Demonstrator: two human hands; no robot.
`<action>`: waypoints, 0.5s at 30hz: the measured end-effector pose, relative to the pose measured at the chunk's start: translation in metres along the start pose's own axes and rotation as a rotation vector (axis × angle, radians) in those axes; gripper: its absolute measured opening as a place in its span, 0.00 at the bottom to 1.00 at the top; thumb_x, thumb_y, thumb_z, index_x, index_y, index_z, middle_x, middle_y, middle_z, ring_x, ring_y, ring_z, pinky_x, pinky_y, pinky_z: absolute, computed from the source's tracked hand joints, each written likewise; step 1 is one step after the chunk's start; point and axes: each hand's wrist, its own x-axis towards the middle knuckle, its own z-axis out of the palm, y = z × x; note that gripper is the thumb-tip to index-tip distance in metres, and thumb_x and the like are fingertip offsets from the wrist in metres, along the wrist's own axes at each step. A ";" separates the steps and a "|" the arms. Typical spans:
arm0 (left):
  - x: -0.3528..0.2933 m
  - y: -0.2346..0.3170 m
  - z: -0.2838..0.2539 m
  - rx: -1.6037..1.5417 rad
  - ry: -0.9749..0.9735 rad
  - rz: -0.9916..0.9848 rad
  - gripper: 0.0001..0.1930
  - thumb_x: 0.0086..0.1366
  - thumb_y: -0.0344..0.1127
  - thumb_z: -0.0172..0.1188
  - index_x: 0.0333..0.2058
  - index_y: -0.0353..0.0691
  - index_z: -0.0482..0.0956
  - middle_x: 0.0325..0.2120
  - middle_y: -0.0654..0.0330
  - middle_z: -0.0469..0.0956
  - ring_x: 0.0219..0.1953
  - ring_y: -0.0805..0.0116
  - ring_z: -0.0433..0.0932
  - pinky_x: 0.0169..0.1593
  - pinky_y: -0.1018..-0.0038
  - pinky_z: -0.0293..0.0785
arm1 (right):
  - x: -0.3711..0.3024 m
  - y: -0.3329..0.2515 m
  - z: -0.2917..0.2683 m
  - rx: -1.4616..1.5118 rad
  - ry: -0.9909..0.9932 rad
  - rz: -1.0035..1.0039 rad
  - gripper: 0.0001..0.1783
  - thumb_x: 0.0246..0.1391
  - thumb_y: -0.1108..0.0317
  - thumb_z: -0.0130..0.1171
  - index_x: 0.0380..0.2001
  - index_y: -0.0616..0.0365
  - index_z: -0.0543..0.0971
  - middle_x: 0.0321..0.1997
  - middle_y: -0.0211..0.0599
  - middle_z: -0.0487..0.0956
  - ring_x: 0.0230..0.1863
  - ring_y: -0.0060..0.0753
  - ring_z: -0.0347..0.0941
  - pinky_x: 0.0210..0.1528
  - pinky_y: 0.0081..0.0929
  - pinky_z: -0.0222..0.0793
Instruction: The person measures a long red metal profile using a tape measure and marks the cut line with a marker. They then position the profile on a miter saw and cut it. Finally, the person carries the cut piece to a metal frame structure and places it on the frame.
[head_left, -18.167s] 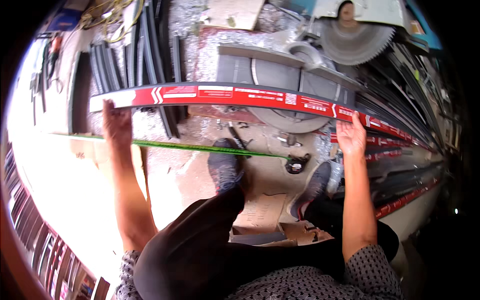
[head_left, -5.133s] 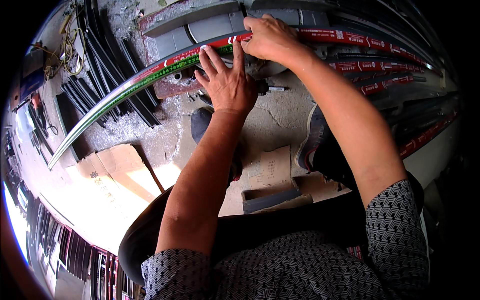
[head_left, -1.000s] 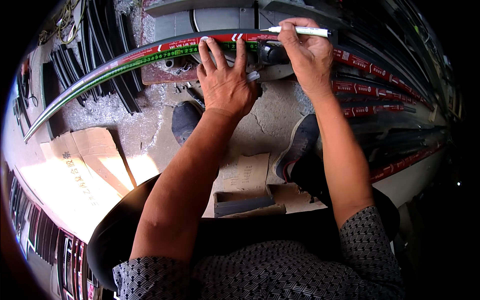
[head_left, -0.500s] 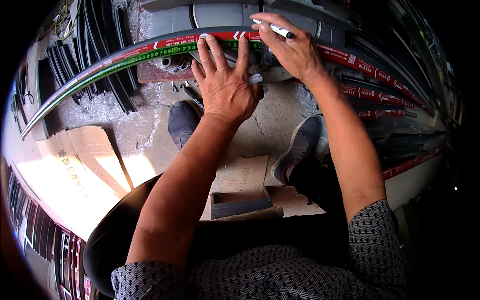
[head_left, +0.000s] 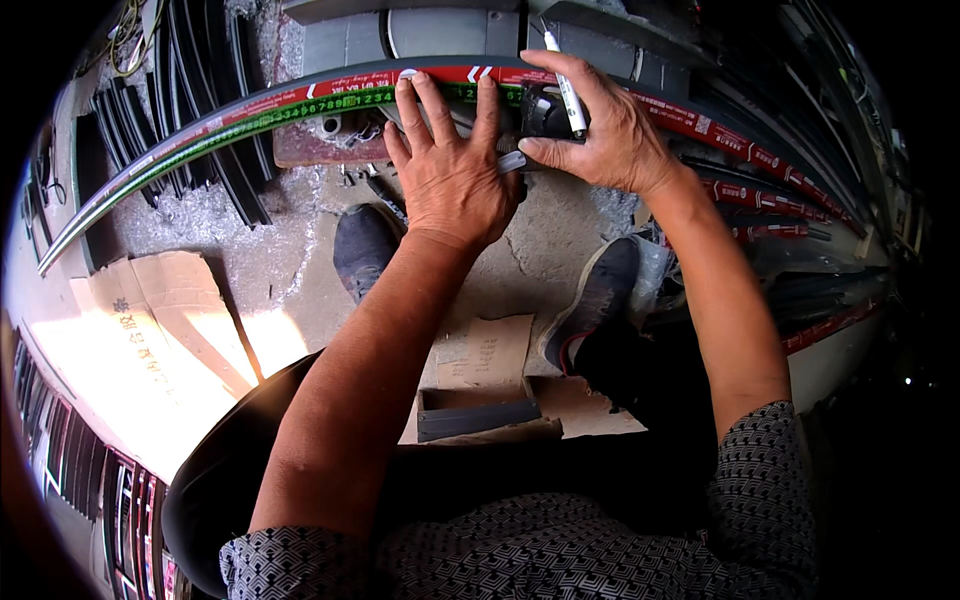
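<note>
My left hand [head_left: 447, 180] lies with spread fingers on a long curved strip with a red film [head_left: 330, 88], pressing down the green blade of a tape measure [head_left: 300, 107] along its near edge. A pale cap-like piece [head_left: 512, 161] sticks out by its thumb side; how it is held is hidden. My right hand [head_left: 625, 140] holds a white marker [head_left: 568, 88], slanted with its tip pointing away. The thumb and fingers of that hand also reach around the dark case of the tape measure [head_left: 543, 112], where the blade ends; whether they grip it is unclear.
Dark curved strips [head_left: 200, 90] lie at the far left, and red-filmed strips [head_left: 770, 190] fan out at the right. Cardboard [head_left: 160, 330] lies on the floor at left. A small open box [head_left: 478, 415] sits between my legs, with my shoes [head_left: 368, 250] beyond it.
My right hand has shifted nearer and turned, bringing its thumb and fingers around the tape measure case. The marker has tipped more upright in it. My left hand stays in place.
</note>
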 end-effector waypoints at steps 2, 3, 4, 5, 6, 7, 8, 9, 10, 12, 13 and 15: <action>0.000 0.001 0.000 -0.002 -0.004 -0.004 0.48 0.54 0.52 0.64 0.73 0.54 0.57 0.71 0.27 0.43 0.74 0.26 0.42 0.66 0.30 0.50 | -0.001 0.001 0.001 -0.113 -0.007 -0.104 0.41 0.43 0.61 0.79 0.61 0.50 0.71 0.56 0.47 0.79 0.61 0.50 0.75 0.66 0.45 0.71; 0.000 0.001 0.000 -0.003 -0.006 -0.005 0.48 0.54 0.52 0.64 0.73 0.54 0.57 0.71 0.27 0.43 0.74 0.26 0.42 0.67 0.30 0.50 | 0.000 0.003 -0.001 -0.110 -0.026 -0.125 0.40 0.44 0.64 0.78 0.61 0.50 0.72 0.57 0.47 0.79 0.61 0.52 0.75 0.66 0.44 0.71; 0.001 0.001 0.000 0.015 -0.005 -0.003 0.48 0.54 0.52 0.63 0.74 0.54 0.56 0.70 0.26 0.44 0.73 0.25 0.43 0.67 0.32 0.50 | 0.001 0.007 -0.003 -0.106 -0.046 -0.146 0.39 0.45 0.66 0.77 0.61 0.49 0.72 0.58 0.46 0.79 0.62 0.53 0.74 0.65 0.44 0.72; 0.001 0.001 0.000 0.034 -0.004 -0.001 0.48 0.54 0.52 0.62 0.74 0.54 0.55 0.70 0.26 0.45 0.73 0.25 0.45 0.68 0.34 0.49 | 0.003 0.010 -0.003 -0.101 -0.065 -0.167 0.38 0.46 0.69 0.76 0.61 0.49 0.73 0.59 0.46 0.79 0.63 0.54 0.74 0.64 0.43 0.73; 0.001 0.001 0.000 0.053 -0.004 0.000 0.49 0.54 0.53 0.60 0.75 0.54 0.55 0.70 0.25 0.47 0.72 0.25 0.46 0.68 0.36 0.49 | 0.004 0.011 -0.004 -0.093 -0.067 -0.170 0.36 0.46 0.70 0.76 0.60 0.50 0.73 0.59 0.47 0.79 0.62 0.54 0.74 0.64 0.42 0.73; 0.001 0.002 0.000 0.038 -0.004 -0.002 0.48 0.54 0.53 0.62 0.74 0.54 0.56 0.70 0.26 0.45 0.73 0.25 0.45 0.68 0.34 0.49 | 0.005 0.011 -0.004 -0.085 -0.069 -0.172 0.35 0.46 0.72 0.75 0.59 0.52 0.74 0.58 0.47 0.79 0.61 0.54 0.75 0.63 0.42 0.74; 0.001 0.002 -0.001 0.023 -0.003 -0.004 0.48 0.54 0.52 0.63 0.74 0.54 0.57 0.71 0.27 0.44 0.73 0.26 0.44 0.67 0.32 0.49 | 0.006 0.011 -0.005 -0.077 -0.070 -0.174 0.34 0.46 0.74 0.74 0.58 0.53 0.74 0.58 0.48 0.79 0.61 0.54 0.76 0.63 0.41 0.74; 0.002 0.002 -0.001 0.008 -0.003 -0.005 0.47 0.55 0.52 0.64 0.73 0.54 0.58 0.71 0.27 0.43 0.74 0.26 0.42 0.67 0.30 0.49 | 0.006 0.011 -0.005 -0.062 -0.067 -0.172 0.33 0.46 0.74 0.74 0.57 0.53 0.75 0.57 0.48 0.79 0.60 0.54 0.76 0.61 0.40 0.75; 0.003 0.002 -0.002 0.008 0.003 -0.006 0.47 0.55 0.52 0.64 0.73 0.54 0.58 0.71 0.27 0.43 0.73 0.26 0.43 0.67 0.30 0.48 | 0.007 0.011 -0.006 -0.046 -0.064 -0.170 0.32 0.46 0.74 0.74 0.56 0.54 0.75 0.56 0.48 0.80 0.58 0.54 0.77 0.60 0.40 0.76; 0.004 0.002 -0.002 0.004 0.013 -0.007 0.46 0.55 0.53 0.64 0.73 0.55 0.58 0.71 0.27 0.45 0.73 0.26 0.44 0.67 0.30 0.48 | 0.008 0.011 -0.007 -0.024 -0.045 -0.167 0.30 0.46 0.74 0.74 0.54 0.53 0.75 0.52 0.47 0.81 0.54 0.53 0.79 0.55 0.40 0.78; 0.004 0.002 -0.001 0.007 0.018 -0.003 0.46 0.55 0.53 0.63 0.73 0.55 0.58 0.71 0.27 0.45 0.73 0.26 0.44 0.67 0.30 0.47 | 0.009 0.011 -0.007 -0.016 -0.028 -0.167 0.29 0.46 0.73 0.74 0.52 0.53 0.74 0.48 0.46 0.81 0.51 0.53 0.80 0.51 0.40 0.79; 0.005 0.001 0.000 0.017 0.031 -0.002 0.46 0.56 0.53 0.63 0.73 0.55 0.58 0.70 0.27 0.46 0.73 0.26 0.46 0.68 0.30 0.46 | 0.012 0.010 -0.008 0.001 -0.026 -0.157 0.28 0.47 0.73 0.74 0.50 0.52 0.73 0.43 0.45 0.82 0.45 0.52 0.81 0.45 0.41 0.80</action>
